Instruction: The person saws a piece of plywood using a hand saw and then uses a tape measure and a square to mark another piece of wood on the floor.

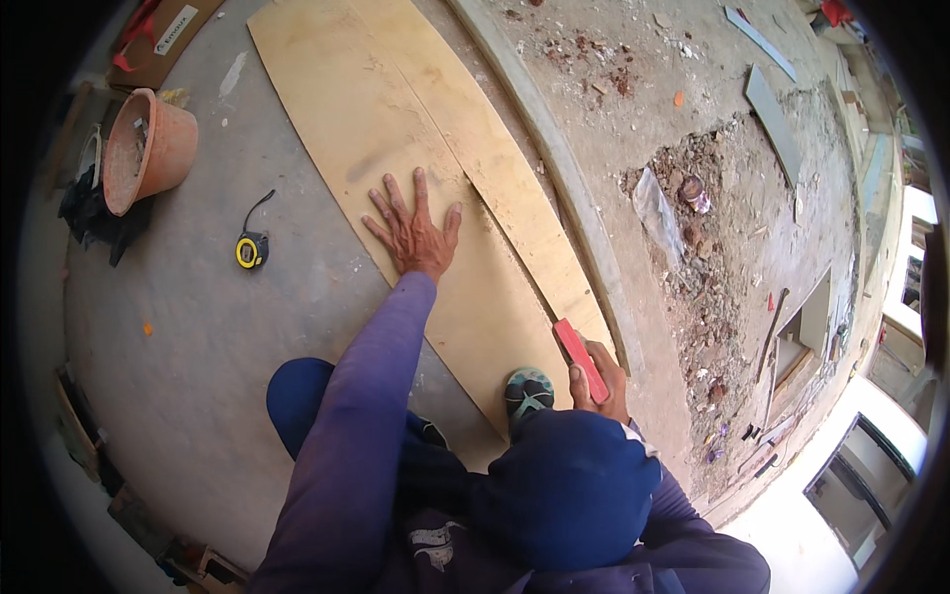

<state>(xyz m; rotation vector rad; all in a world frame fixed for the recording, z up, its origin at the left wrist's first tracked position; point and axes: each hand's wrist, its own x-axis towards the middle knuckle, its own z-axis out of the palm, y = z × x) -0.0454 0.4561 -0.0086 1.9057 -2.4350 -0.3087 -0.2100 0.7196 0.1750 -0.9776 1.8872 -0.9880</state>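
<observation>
A long sheet of thin plywood (366, 119) lies on the floor in front of me, with a lengthwise line running down it. Toward me this line turns into a dark slit; whether that is a gap or a thin blade, I cannot tell. My left hand (418, 234) presses flat on the sheet left of the line, fingers spread. My right hand (606, 380) is closed around a red-handled tool (582, 360) at the near end of the slit. My shoe (528, 392) rests at the sheet's near end. Sawdust-like crumbs lie along the line.
Left on the grey floor are a yellow-and-black tape measure (251, 249), an orange-brown bucket (166, 148) and a cardboard box (163, 40). A raised concrete edge (554, 148) runs along the sheet's right side. Beyond it lie rubble (708, 287) and a grey board strip (774, 121).
</observation>
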